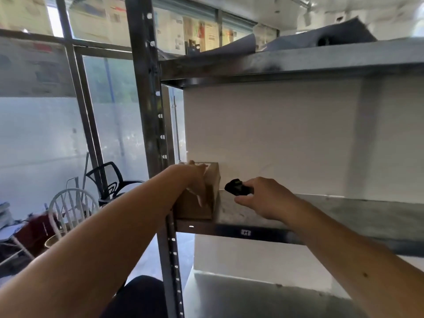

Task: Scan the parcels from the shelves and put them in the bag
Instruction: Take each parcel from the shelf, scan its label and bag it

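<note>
A small brown cardboard parcel (212,180) with a label on top stands at the left end of the middle metal shelf (298,212). My left hand (195,180) lies over its top and front, fingers draped down the near face and thumb at the back edge. My right hand (266,198) grips a black handheld scanner (236,187), whose head points left at the parcel's right side from a short gap away. No bag is in view.
A grey upright post (149,111) of the rack stands left of the parcel. The upper shelf (286,63) carries grey mailer bags (321,37). A lower shelf (252,299) lies below. Left of the rack are a white chair (68,207), a black office chair (110,180) and clutter.
</note>
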Demonstrator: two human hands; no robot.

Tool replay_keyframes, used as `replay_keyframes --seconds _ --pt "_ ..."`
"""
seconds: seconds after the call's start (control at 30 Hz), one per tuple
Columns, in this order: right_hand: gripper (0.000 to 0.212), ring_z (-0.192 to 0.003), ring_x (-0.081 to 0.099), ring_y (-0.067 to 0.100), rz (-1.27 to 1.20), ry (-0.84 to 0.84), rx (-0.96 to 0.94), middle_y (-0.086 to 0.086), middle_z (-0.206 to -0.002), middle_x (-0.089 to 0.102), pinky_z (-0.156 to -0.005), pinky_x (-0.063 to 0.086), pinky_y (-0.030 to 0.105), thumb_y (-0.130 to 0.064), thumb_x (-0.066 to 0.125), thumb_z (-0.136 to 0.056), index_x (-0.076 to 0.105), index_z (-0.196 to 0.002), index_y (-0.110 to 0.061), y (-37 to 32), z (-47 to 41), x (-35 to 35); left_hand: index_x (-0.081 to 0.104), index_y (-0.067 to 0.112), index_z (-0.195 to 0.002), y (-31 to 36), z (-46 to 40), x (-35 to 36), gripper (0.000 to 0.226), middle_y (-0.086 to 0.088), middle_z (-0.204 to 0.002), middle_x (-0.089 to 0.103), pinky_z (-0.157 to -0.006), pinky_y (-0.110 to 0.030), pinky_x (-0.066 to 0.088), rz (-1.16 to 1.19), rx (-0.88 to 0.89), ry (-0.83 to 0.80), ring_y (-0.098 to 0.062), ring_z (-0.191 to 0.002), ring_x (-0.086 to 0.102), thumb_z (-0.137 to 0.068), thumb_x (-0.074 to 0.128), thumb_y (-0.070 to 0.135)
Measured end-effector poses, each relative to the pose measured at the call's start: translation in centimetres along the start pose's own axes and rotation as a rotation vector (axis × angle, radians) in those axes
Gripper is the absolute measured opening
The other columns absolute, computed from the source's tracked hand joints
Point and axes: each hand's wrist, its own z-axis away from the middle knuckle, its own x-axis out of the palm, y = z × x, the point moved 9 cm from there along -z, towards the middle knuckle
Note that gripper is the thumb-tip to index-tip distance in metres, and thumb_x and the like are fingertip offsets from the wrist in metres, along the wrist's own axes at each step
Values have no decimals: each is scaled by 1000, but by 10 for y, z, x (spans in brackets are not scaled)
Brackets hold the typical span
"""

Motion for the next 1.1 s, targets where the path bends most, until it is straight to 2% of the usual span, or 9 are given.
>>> replay_keyframes --seconds 0.13,0.33,0.53,0.67,0.73,0.9,0.97,1.03,1.1 --pt "58 -89 61 9 -5 -9 28 -9 -108 62 -83 55 35 -61 67 -89 59 -139 -31 8 3 2 5 44 -165 -2 -6 5 147 -5 -171 12 -118 -59 35 56 -1 -54 -43 -153 22 -50 91 74" --pt "60 -94 63 14 3 -4 48 -4 -117 66 -89 56 38 -62 68 -89 59 -139 -29 23 4 -1 18 50 -161 10 1 9 134 3 -168 22 -116 -66 23 138 80 76 -35 -154 14 -44 69 90" --pt "51 -87 63 11 17 -13 80 -5 -109 67 -86 56 36 -61 67 -90 63 -131 -29 48 6 -11 45 46 -153 48 21 6 104 6 -162 41 -114 -60 27 301 177 249 -29 -150 31 -60 52 91" --pt "38 -83 65 15 13 4 111 -5 -99 69 -82 56 35 -58 67 -92 66 -115 -29 75 10 -24 74 37 -120 43 27 -4 59 5 -141 61 -111 -53 44 791 117 444 -25 -129 53 -79 60 76" --pt "33 -81 66 16 -6 14 120 -4 -94 69 -79 55 34 -56 66 -94 67 -110 -27 86 10 -30 70 36 -127 40 28 2 50 2 -147 52 -113 -51 45 940 16 488 -24 -132 50 -84 76 61" --pt "31 -81 65 14 -71 29 115 -5 -92 69 -75 52 33 -54 66 -95 69 -109 -27 103 12 -32 51 43 -144 55 23 38 80 0 -134 53 -92 -35 57 1443 -120 205 -24 -116 60 -76 93 36" --pt "31 -80 66 15 -88 17 112 -5 -92 70 -74 52 33 -54 65 -95 69 -110 -28 107 15 -29 49 43 -142 68 21 49 74 -6 -127 66 -90 -43 62 1726 -115 9 -30 -110 70 -84 87 17" --pt "30 -78 66 16 -103 10 110 -3 -89 70 -67 47 31 -55 65 -96 70 -108 -27 110 16 -26 52 44 -129 72 25 53 59 -11 -120 70 -97 -51 60 1753 -118 -55 -35 -107 72 -88 80 11" --pt "29 -76 66 17 -117 7 102 -1 -87 71 -63 43 31 -55 64 -96 70 -105 -28 111 17 -25 42 46 -146 71 28 54 71 -8 -118 66 -97 -49 59 1674 -122 -58 -33 -112 68 -92 78 16"
